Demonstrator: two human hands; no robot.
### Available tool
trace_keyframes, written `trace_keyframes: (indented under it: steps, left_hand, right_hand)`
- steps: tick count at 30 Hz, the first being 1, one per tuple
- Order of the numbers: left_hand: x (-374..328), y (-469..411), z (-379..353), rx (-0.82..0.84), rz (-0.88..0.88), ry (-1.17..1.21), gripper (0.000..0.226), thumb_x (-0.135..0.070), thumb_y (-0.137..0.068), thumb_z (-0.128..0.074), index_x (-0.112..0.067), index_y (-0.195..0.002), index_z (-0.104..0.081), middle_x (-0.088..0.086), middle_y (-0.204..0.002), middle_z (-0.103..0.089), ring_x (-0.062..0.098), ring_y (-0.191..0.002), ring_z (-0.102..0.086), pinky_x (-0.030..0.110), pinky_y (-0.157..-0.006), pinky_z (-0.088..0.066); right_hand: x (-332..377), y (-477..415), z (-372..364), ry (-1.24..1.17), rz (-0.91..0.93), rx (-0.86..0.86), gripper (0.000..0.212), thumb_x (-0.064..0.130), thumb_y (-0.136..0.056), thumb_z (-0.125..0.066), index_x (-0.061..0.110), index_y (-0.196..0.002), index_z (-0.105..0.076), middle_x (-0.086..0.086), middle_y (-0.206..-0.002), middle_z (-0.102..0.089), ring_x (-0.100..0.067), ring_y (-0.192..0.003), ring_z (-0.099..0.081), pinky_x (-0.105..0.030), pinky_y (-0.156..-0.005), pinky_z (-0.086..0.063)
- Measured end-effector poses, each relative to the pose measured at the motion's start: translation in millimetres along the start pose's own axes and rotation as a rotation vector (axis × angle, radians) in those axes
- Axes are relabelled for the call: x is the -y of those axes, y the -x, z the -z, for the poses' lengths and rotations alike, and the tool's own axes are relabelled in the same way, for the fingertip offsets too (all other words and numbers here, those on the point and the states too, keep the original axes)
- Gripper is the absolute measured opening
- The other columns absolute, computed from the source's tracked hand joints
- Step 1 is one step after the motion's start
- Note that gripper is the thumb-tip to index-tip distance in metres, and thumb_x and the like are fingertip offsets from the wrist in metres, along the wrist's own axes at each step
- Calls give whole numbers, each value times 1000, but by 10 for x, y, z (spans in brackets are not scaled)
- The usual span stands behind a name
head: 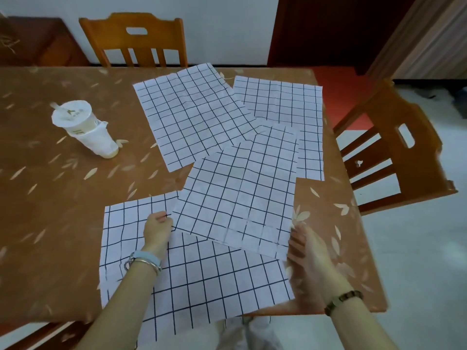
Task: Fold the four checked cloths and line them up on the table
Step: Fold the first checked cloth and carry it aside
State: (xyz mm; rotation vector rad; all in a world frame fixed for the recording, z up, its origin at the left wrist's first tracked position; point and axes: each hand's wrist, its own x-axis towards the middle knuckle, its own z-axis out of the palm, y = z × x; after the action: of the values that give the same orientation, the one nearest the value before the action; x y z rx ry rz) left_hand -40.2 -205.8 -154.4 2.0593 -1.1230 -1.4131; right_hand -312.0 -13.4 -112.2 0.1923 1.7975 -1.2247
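Four white cloths with a dark check lie flat and overlapping on the brown table [63,198]. One cloth is at the far left [192,117], one at the far right [285,102], one in the middle [240,193], and one nearest me [202,279] hangs over the front edge. My left hand [158,231] has curled fingers and pinches the middle cloth's near left corner. My right hand [305,246], blurred, holds that cloth's near right corner at its edge.
A white paper cup with a lid and a bag round it [83,127] stands at the left of the table. A wooden chair [134,39] is at the far side, another [394,147] at the right. The leaf-patterned tablecloth shows at left.
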Motion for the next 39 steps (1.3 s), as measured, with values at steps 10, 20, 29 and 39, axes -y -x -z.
trace_keyframes:
  steps: [10, 20, 29, 39]
  left_hand:
    - [45, 23, -135, 28, 5, 36, 29, -27, -90, -68, -10, -112, -65, 6, -112, -65, 25, -108, -59, 35, -95, -45]
    - [-34, -14, -274, 57, -31, 122, 26, -34, -94, -62, -19, -80, -47, -6, -76, -43, 22, -87, -42, 31, -74, -34]
    - [-359, 213, -198, 129, -171, 265, 37, -29, -99, -56, -15, -133, -49, -2, -127, -49, 16, -120, -46, 31, -105, -35]
    - [-1195, 617, -28, 199, -348, 502, 25, -24, -95, -54, -21, -119, -60, -1, -120, -68, 19, -110, -64, 39, -91, -51]
  right_hand:
    - [-157, -97, -120, -91, -31, 39, 22, 17, -94, -58, 16, -73, -52, 2, -59, -44, -10, -54, -42, -24, -60, -42]
    - [-156, -188, -134, 79, -15, 125, 32, 10, -90, -65, 15, -63, -50, -1, -54, -41, -12, -52, -39, -25, -61, -39]
    - [199, 36, -147, -9, 170, 161, 14, 19, -94, -61, 10, -85, -67, -8, -81, -71, -17, -77, -66, -32, -82, -53]
    - [1035, 397, -276, -15, 390, 176, 26, 36, -89, -57, 18, -103, -69, -7, -108, -71, -26, -106, -64, -46, -97, -49]
